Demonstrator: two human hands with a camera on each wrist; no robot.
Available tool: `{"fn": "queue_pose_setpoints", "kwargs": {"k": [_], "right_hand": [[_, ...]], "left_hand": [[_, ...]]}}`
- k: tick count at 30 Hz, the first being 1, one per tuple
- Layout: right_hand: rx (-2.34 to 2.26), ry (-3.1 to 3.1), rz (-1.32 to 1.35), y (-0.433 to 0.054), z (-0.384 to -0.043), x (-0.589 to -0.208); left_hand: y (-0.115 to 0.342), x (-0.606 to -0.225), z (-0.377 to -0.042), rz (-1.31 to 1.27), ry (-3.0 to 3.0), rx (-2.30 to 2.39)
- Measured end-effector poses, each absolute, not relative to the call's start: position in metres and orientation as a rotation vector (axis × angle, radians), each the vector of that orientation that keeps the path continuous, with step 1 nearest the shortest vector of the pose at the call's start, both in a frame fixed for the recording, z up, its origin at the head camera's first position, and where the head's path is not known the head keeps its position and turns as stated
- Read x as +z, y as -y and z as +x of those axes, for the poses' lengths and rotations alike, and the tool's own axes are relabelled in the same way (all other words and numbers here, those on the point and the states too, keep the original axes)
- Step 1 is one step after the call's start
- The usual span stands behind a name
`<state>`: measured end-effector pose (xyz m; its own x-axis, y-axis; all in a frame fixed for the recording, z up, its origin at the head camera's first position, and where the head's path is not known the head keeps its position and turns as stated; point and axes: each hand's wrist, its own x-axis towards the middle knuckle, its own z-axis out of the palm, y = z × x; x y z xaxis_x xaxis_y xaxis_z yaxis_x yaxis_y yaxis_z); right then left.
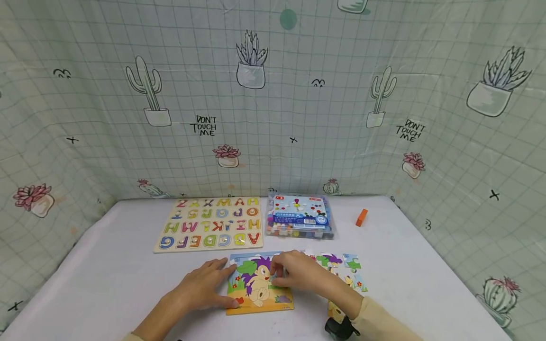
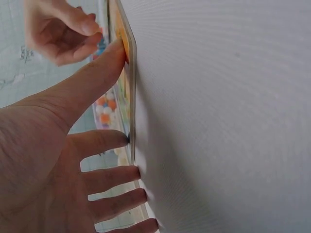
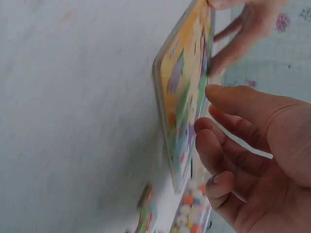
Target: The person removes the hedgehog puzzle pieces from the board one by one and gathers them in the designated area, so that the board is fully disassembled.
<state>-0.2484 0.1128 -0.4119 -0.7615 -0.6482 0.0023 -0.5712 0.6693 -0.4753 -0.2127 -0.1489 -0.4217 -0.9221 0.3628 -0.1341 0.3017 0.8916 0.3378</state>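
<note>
A jigsaw puzzle board (image 1: pixel 256 308) with a cartoon hedgehog lies at the table's front middle. My left hand (image 1: pixel 204 286) is spread at its left side, thumb resting on the near-left corner. In the left wrist view the other fingers (image 2: pixel 109 178) are straight, their tips down by the board's edge. Above the right part of the picture is my right hand (image 1: pixel 298 271), its fingers loosely bent. The right wrist view shows a gap between thumb and forefinger, with nothing seen held. Loose puzzle pieces (image 1: pixel 330 259) lie right of the board, partly hidden by my right forearm.
Behind the board lie a wooden alphabet board (image 1: pixel 200 221) and a clear plastic case (image 1: pixel 300 215) of coloured balls. An orange block (image 1: pixel 361 217) sits at the back right. A black object (image 1: pixel 339 328) is at my right wrist. A patterned curtain (image 1: pixel 273 104) surrounds the table.
</note>
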Motion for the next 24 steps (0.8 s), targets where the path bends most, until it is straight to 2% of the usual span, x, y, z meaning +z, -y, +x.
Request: {"fn": "queue_pose_setpoints", "kwargs": {"k": [12,24], "right_hand": [[-0.621,-2.623,-1.094,-0.065,-0.236,-0.419],[-0.621,-2.594,-1.104,-0.051,-0.228,-0.420]], "left_hand": [[0.151,-0.423,-0.214,0.504,-2.840,0.489],[0.152,-0.422,-0.212,0.528,-2.859,0.501]]}}
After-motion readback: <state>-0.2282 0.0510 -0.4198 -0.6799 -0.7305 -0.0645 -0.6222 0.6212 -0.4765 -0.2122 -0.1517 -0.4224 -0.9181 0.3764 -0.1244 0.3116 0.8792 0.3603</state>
